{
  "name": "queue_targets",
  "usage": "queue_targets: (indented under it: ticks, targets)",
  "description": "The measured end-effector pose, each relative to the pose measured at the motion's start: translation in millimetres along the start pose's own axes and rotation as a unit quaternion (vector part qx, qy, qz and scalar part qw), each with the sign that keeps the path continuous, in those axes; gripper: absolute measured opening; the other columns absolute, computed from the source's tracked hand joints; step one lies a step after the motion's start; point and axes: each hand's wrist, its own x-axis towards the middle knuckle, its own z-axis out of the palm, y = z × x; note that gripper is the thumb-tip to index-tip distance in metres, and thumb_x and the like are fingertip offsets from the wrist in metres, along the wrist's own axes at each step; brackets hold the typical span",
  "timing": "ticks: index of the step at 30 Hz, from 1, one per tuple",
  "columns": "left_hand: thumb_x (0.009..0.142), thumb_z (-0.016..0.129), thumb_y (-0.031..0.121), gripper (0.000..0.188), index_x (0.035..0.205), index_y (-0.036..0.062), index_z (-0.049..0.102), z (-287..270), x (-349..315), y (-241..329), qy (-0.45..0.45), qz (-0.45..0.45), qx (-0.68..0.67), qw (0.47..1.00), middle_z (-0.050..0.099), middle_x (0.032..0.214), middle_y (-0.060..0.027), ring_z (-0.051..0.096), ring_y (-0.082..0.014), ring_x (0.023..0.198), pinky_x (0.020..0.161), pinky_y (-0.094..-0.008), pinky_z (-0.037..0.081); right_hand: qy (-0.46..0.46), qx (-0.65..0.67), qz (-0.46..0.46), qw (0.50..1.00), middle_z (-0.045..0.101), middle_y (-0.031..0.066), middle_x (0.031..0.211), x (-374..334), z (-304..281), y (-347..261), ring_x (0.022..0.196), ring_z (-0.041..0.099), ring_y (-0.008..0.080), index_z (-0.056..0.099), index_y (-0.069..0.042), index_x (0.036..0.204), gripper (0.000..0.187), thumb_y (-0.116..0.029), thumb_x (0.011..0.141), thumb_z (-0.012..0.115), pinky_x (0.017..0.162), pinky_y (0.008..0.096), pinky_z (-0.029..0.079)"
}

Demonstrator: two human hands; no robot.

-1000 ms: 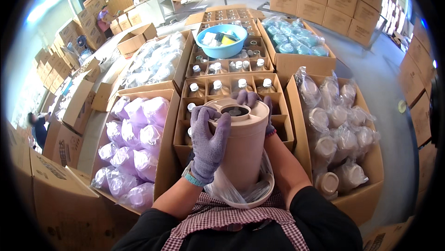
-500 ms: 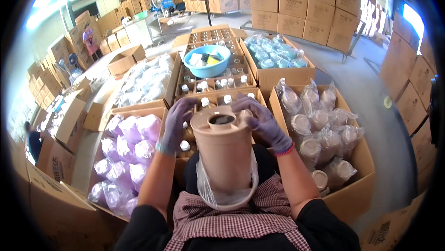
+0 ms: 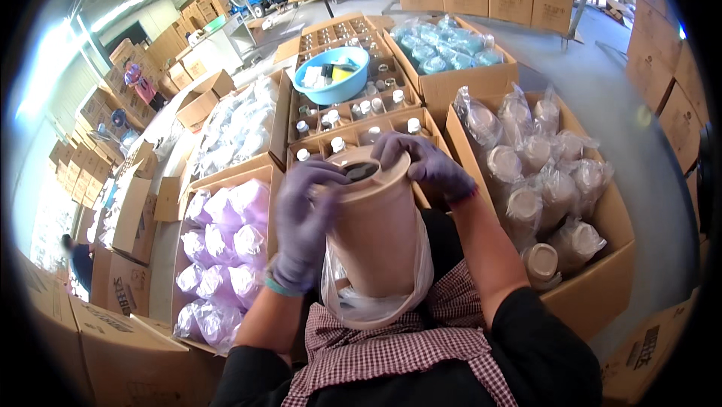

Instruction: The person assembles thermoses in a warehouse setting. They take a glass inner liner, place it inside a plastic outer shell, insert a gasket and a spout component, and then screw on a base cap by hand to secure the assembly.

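Observation:
A beige plastic bucket [image 3: 372, 242] with a round lid [image 3: 391, 175] leans between my knees, tilted a little. A dark round opening [image 3: 361, 172] shows in the lid's top. Clear plastic bag film [image 3: 418, 272] hangs bunched around the bucket's lower part. My right hand [image 3: 429, 165], in a grey-purple glove, grips the lid's far right rim with bent fingers. At the lid's left side is my left hand [image 3: 304, 215], gloved too. It is blurred, its fingers curved near the rim, and whether they press on it is unclear.
On the left stands a carton of purple-wrapped items [image 3: 218, 257]; on the right, a carton of bagged beige containers [image 3: 538, 196]. Ahead, divided cartons hold white-capped bottles [image 3: 338, 144], with a blue basin [image 3: 331, 91] on top. Bagged blue items [image 3: 447, 46] fill another carton.
The bucket has tilted, its lid now leaning left. My left hand has come down along its left side; my right hand has closed on the far right rim. The view has turned slightly.

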Motion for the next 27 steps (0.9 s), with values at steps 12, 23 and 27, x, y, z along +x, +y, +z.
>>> queue_targets:
  ticks: [12, 23, 27]
  targets:
    - [0.101, 0.058, 0.026, 0.037, 0.075, 0.0001, 0.067, -22, 8, -36, 0.059, -0.07, -0.107, 0.99, 0.065, 0.085, -0.0095, 0.063, -0.0249, 0.098, 0.1, -0.0389, 0.046, 0.02, -0.043, -0.069, 0.996, 0.062, 0.0046, 0.102, 7, 10, 1, 0.098, 0.059, 0.0177, 0.063, -0.006, 0.086, 0.047, -0.046, 0.079, 0.085, 0.091, 0.0343, 0.048]
    - [0.096, 0.061, 0.045, 0.046, 0.082, 0.0024, 0.073, -9, 4, -44, -0.093, 0.072, -0.244, 0.963, 0.069, 0.096, -0.0114, 0.058, -0.026, 0.117, 0.116, -0.046, 0.033, 0.096, 0.046, 0.056, 0.993, 0.059, 0.0062, 0.112, -40, 43, -40, 0.108, 0.056, 0.0143, 0.065, -0.003, 0.103, 0.045, -0.046, 0.093, 0.07, 0.098, 0.0333, 0.043]
    - [0.098, 0.057, 0.052, 0.053, 0.102, 0.0012, 0.071, 44, -25, -84, -0.164, -0.199, -0.466, 0.847, 0.069, 0.109, -0.0135, 0.05, -0.0247, 0.127, 0.112, -0.0431, 0.032, -0.271, -0.429, -0.061, 0.86, 0.066, 0.0056, 0.093, -32, 90, -171, 0.096, 0.063, 0.0199, 0.072, -0.004, 0.097, 0.033, -0.035, 0.087, 0.076, 0.088, 0.0379, 0.047]
